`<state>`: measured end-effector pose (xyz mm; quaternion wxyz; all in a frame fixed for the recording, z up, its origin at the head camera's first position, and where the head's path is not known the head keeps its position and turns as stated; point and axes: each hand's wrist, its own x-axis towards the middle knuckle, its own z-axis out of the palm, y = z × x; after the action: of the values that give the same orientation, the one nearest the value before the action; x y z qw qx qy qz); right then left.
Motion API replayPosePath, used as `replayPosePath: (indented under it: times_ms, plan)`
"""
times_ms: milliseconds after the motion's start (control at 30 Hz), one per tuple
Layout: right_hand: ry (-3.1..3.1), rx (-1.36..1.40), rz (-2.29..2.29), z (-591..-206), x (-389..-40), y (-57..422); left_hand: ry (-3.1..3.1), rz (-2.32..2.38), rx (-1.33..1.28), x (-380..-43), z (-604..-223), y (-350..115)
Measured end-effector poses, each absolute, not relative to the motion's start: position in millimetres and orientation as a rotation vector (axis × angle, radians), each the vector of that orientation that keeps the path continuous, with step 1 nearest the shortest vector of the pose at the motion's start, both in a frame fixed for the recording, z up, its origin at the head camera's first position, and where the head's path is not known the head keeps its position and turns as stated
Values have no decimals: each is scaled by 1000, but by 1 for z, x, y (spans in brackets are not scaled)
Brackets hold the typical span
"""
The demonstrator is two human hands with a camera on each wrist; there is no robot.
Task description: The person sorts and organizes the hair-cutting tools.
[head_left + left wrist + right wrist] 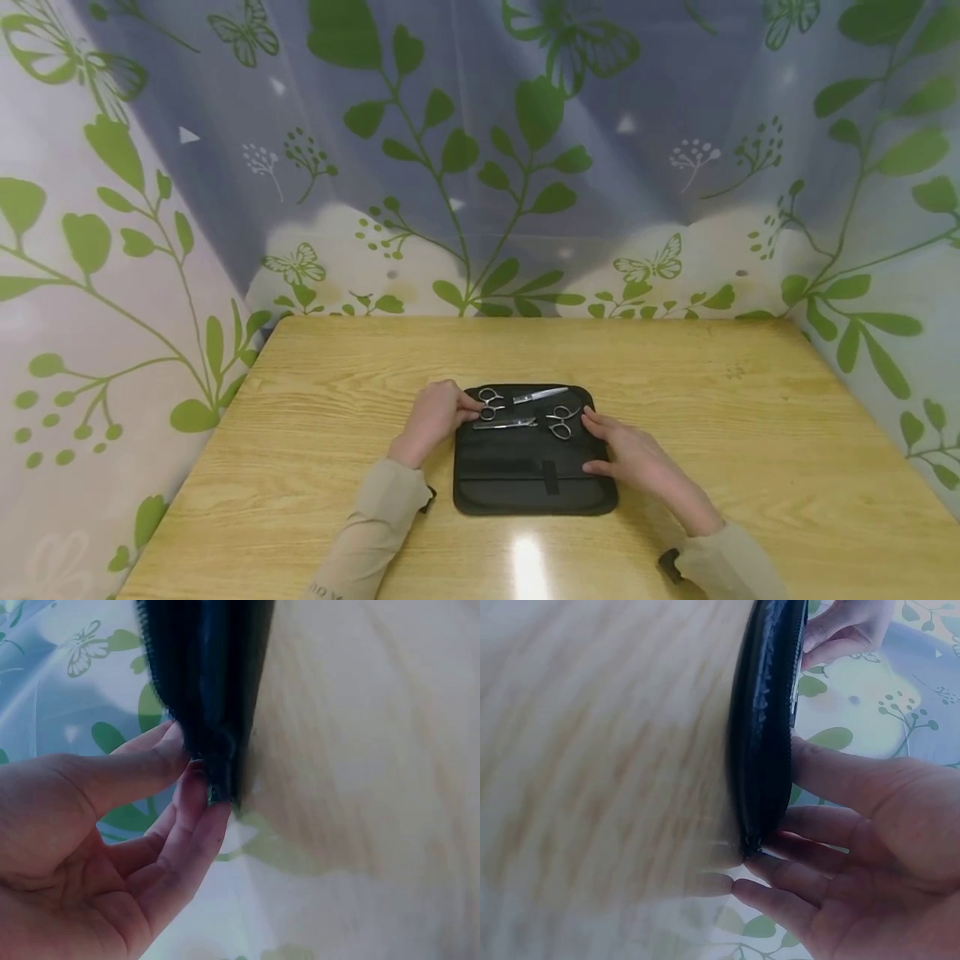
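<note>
A pale yellow wood-grain tabletop [712, 375] fills the lower half of the head view, with a bright streak of reflected light at the bottom centre. Behind it and along both sides hangs blue-and-white fabric [637, 242] printed with green leaves, stems and butterflies.

A flat, round-cornered black case [495, 497] with a zipped rim lies open just below and right of the frame's centre. In its upper part are two pairs of silver metal scissors: the upper pair [542, 396] has its rings at left and blades pointing right; the lower pair [504, 424] is turned the other way. A short black strap [551, 477] crosses the lower pocket edge.

The left forearm, in a beige sleeve [386, 500], rises from the bottom; the left hand [437, 414] pinches the case's upper-left edge between thumb and fingers, near the upper rings. The right forearm comes in from the lower right, similarly sleeved. The right hand [639, 457] holds the case's right edge with thumb and fingers spread apart, thumb lower and forefinger near the upper-right corner.
</note>
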<state>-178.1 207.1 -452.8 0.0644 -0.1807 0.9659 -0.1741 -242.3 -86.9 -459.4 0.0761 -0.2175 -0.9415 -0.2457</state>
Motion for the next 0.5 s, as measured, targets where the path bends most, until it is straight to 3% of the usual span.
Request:
replayPosePath:
  times_ms: [500]
  plan:
    - [2910, -513, -560, -453, -178, 207, -2866, -831, -590, -243, -460, -86]
